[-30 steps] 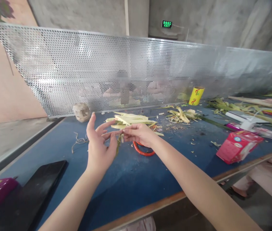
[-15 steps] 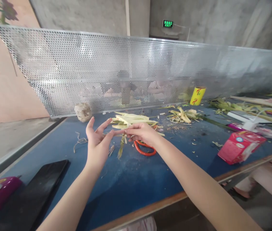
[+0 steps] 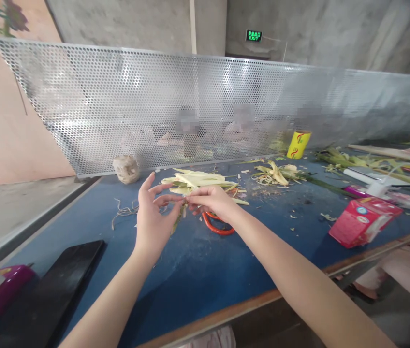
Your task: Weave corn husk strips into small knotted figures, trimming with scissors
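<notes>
Greenish strand [image 3: 179, 218] hangs pinched by the left hand [image 3: 156, 223] and right hand [image 3: 216, 204].

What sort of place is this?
Probably a shared indoor workshop: pale plant strips on a long blue table, a perforated screen along it, and a green exit sign beyond.

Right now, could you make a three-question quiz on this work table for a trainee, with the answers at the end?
1. Which stands near the perforated metal panel: A, the pink packet; B, the yellow cylinder; C, the black slab?
2. True or false: the left hand and right hand have their fingertips close together at a green strand.
3. Fill in the colour: the loop handle by the right hand is ____.
Key: 1. B; 2. True; 3. Orange.
</notes>
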Available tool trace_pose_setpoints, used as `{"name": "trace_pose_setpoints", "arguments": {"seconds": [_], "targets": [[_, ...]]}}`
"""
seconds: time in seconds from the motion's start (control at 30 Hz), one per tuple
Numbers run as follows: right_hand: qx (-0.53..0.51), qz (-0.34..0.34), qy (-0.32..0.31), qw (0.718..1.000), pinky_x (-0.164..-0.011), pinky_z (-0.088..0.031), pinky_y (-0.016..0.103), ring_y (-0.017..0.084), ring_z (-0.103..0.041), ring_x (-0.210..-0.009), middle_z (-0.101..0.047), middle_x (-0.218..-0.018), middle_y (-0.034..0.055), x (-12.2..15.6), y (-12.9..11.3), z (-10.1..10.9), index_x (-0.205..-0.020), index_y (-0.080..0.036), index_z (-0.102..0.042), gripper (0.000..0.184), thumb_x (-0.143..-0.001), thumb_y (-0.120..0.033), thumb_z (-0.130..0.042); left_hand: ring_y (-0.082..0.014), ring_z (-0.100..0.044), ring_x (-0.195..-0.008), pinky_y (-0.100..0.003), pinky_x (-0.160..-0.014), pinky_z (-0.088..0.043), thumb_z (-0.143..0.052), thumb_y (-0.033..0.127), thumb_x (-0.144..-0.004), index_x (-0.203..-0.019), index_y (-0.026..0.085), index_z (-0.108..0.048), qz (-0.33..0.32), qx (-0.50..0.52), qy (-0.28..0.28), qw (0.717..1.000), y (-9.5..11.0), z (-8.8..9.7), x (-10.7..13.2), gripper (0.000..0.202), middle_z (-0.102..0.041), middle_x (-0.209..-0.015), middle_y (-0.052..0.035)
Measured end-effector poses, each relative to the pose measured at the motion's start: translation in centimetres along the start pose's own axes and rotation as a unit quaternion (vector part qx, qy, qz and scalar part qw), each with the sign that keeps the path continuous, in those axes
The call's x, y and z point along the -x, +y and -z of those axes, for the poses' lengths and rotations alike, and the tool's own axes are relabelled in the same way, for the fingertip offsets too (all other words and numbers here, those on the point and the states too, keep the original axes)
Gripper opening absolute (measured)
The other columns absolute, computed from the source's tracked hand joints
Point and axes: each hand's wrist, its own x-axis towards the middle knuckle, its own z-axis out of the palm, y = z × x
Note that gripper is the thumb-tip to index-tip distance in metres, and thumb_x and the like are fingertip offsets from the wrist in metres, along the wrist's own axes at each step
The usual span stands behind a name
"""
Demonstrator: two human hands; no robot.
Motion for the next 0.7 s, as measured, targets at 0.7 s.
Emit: {"name": "trace_pose_setpoints", "arguments": {"seconds": [0.7], "targets": [[0.097, 0.059, -0.013, 0.993, -0.058, -0.051, 0.026, 0.011, -0.059, -0.062, -0.065, -0.069, 0.0006, 0.06, 0.12, -0.42, -0.072, -0.016, -0.067, 0.007, -0.067, -0.019, -0.070, -0.0131, -0.061, -0.072, -0.031, -0.065, -0.050, -0.065, 0.022, -0.065, -0.126, 0.018, -0.032, 0.036, -0.017, -0.033, 0.999, -0.31, 0.31, -0.22, 0.070, -0.057, -0.105, -0.0080]]}}
